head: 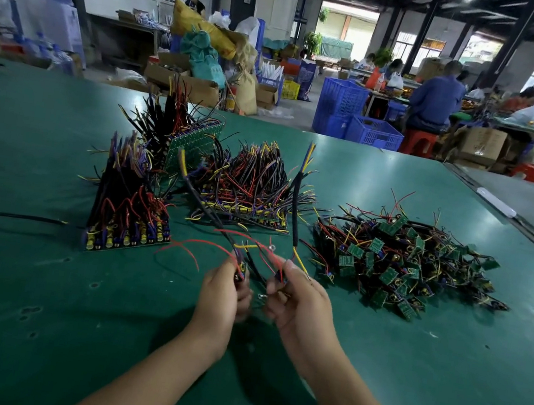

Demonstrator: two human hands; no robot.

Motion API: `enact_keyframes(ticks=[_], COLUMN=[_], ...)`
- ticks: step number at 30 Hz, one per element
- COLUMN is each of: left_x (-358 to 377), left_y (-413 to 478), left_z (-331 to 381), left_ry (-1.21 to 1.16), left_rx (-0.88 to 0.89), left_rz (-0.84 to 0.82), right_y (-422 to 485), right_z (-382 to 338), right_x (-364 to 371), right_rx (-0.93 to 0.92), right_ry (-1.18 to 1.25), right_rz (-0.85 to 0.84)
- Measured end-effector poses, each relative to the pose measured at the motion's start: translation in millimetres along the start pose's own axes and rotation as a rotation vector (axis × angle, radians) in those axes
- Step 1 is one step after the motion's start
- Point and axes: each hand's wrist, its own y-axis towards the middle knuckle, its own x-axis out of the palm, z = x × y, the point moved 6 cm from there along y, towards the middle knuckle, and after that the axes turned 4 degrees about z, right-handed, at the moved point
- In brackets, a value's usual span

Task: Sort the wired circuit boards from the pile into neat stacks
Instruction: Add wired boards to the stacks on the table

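While the loose pile (405,261) of circuit boards lies at right on the table (35,306) and stacks (129,213) stand far left, the left hand (225,296) pinches one wired board (241,273), the right hand (298,307) another board (280,275) (both mostly hidden).

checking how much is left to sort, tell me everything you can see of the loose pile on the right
The loose pile is a low, sprawling tangle of small green circuit boards with black, red and yellow wires, lying every way, some boards tilted on edge. It rests on the green table, apart from the stacks. Neither the left hand nor the right hand touches it.
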Motion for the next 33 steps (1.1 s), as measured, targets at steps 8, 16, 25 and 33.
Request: enact_keyframes(ticks=[8,16,25,33], left_x=[-12,-14,-8,7], left_y=[10,12,7,-8], left_z=[15,14,5,-7], left_ry=[-0.176,-0.188,-0.169,-0.062], left_rx=[0.045,0.007,-0.124,-0.138], left_rz=[0.03,0.045,0.02,0.006], right_y=[8,13,5,-5], right_z=[-19,-21,-13,-6], right_x=[-25,-32,-9,9], right_rx=[-0.08,-0.083,-0.107,-0.216], right_ry=[0.11,0.081,-0.083,-0.327], right_rz=[0.168,0.176,-0.016,-0.067])
